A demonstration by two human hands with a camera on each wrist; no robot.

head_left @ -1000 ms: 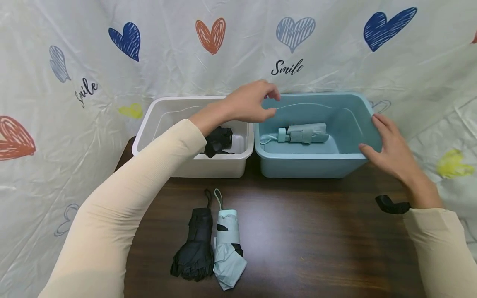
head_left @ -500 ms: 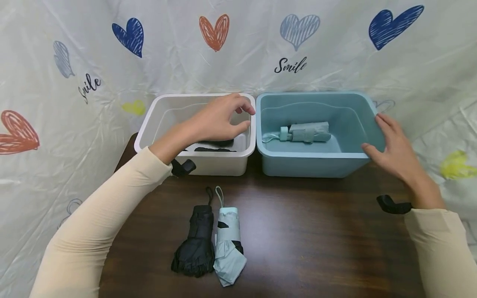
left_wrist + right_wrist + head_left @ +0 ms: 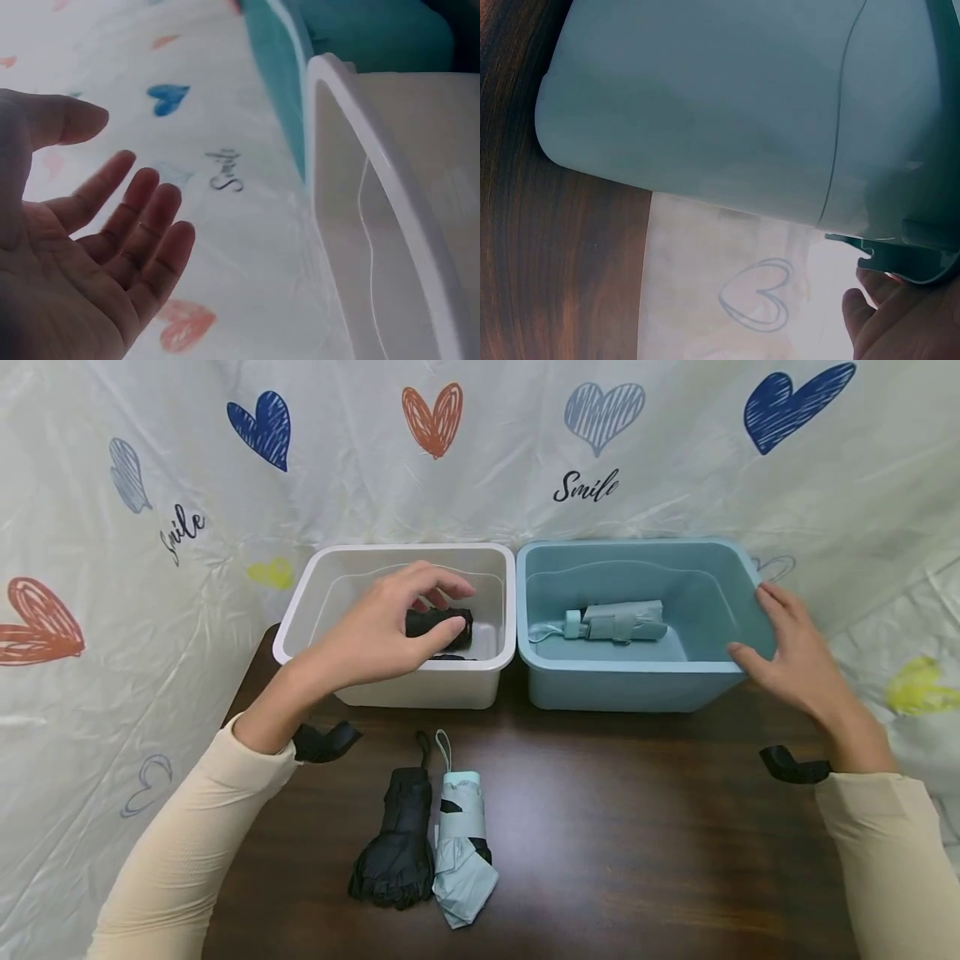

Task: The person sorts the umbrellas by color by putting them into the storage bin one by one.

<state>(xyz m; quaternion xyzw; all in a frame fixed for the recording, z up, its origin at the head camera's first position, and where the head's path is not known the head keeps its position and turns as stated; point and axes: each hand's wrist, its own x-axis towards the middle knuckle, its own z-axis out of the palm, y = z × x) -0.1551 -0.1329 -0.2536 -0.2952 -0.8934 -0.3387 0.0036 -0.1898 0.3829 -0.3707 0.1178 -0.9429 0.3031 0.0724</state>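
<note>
My left hand (image 3: 378, 631) hovers at the front of the white bin (image 3: 427, 690), holding nothing. Its fingers are loosely bent, with the thumb apart from them, as the left wrist view also shows. Partly hidden behind that hand, a folded black umbrella (image 3: 459, 631) lies in the bin; another dark piece shows below it. At the right, my right hand (image 3: 798, 660) holds the front right corner of the blue bin (image 3: 622, 690) by its rim, with some fingers below the lip in the right wrist view. A folded light blue umbrella (image 3: 626, 622) lies inside.
On the dark wooden table (image 3: 600, 827), a folded black umbrella (image 3: 396, 852) and a folded light blue umbrella (image 3: 461, 835) lie side by side, straps pointing toward the bins. The bins stand next to each other against a white cloth (image 3: 495, 468) printed with hearts.
My left hand has drawn back leftward and toward me, from above the blue bin's left edge to the white bin's front. The right hand has stayed at the blue bin's corner.
</note>
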